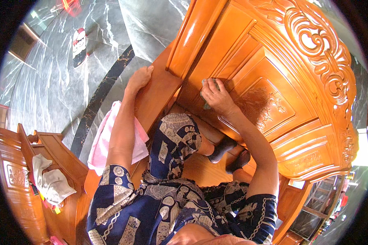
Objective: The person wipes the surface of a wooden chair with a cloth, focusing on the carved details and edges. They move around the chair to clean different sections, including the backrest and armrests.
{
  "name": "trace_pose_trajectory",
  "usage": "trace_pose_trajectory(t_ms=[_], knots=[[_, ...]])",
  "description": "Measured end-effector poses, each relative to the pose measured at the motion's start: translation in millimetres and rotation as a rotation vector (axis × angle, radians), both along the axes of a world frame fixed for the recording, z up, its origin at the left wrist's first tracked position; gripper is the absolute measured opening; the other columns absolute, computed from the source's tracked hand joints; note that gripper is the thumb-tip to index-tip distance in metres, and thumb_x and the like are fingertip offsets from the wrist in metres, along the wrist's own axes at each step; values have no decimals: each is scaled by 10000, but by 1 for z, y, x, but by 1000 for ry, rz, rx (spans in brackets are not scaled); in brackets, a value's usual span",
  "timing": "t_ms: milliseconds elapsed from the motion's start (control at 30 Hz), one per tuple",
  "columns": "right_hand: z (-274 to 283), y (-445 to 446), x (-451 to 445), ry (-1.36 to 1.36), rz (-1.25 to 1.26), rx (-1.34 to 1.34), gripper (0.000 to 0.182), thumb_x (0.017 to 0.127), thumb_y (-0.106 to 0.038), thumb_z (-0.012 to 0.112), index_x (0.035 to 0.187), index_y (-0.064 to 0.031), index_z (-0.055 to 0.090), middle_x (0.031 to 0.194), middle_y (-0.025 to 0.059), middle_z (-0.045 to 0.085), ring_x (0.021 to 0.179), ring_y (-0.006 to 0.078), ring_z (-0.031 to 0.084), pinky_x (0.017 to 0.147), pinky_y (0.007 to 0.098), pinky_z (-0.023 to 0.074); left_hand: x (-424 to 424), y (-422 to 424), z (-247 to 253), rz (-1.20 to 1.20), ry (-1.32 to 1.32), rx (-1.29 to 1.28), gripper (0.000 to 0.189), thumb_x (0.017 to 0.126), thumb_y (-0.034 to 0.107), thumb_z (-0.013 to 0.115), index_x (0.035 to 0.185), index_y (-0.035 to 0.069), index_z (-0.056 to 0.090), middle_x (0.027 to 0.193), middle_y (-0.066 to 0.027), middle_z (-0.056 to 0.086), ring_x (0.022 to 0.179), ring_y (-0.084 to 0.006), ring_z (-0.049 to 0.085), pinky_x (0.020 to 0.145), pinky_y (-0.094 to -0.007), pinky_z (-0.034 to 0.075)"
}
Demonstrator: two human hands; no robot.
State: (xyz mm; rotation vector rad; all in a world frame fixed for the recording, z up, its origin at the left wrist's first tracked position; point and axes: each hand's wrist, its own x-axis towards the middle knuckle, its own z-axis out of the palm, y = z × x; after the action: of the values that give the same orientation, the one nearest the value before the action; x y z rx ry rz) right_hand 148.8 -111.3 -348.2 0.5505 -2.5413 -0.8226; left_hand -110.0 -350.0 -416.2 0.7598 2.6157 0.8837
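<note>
My right hand (pixel 216 96) presses a grey-green cloth (pixel 207 105) against the lower part of the wooden backrest panel (pixel 230 73) of a carved bench. Most of the cloth is hidden under my fingers. To the right of that hand, a raised relief of branches (pixel 273 105) decorates the panel. My left hand (pixel 141 78) rests on the outer edge of the flat wooden armrest (pixel 161 88), its fingers curled over the side. Behind my left forearm, a pink towel (pixel 102 137) drapes over the same armrest.
My socked feet (pixel 224 148) are on the wooden seat (pixel 202 171). Scrollwork (pixel 322 52) runs along the top of the backrest. Another piece of wooden furniture at lower left bears a white plastic bag (pixel 55 183). A board with a cartoon print (pixel 79 47) lies on the marble-look floor (pixel 101 30).
</note>
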Motion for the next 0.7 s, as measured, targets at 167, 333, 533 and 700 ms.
trace_pose_trajectory(t_ms=[167,333,533,700], knots=[[5,-6,3,-90,34,97,340,863,-171,511,1161,-12,560,1250,145,503,1224,295,459,1035,480,368,-15,-3,-17,-55,-49,41,600,972,452,310,1053,-59,614,1117,-323,570,1096,-472,522,941,-509,405],[27,5,6,-33,31,114,340,868,-167,529,1184,-49,577,1297,131,462,1243,291,426,1053,483,346,-10,-2,-4,-66,-72,43,605,973,449,296,1064,-56,617,1123,-313,575,1114,-463,519,956,-493,398],[76,24,-1,146,-162,82,413,792,-180,634,1197,-111,588,1345,123,413,1223,300,414,1050,469,330,-13,-2,-11,-63,-11,37,612,975,451,283,1095,-49,614,1143,-304,574,1123,-451,524,970,-481,391],[119,37,-12,299,-290,2,496,755,-199,667,1229,-109,549,1355,121,397,1224,293,400,1012,451,353,-22,2,-27,-81,4,49,610,977,454,281,1094,-41,616,1143,-293,583,1124,-446,526,976,-478,389]])
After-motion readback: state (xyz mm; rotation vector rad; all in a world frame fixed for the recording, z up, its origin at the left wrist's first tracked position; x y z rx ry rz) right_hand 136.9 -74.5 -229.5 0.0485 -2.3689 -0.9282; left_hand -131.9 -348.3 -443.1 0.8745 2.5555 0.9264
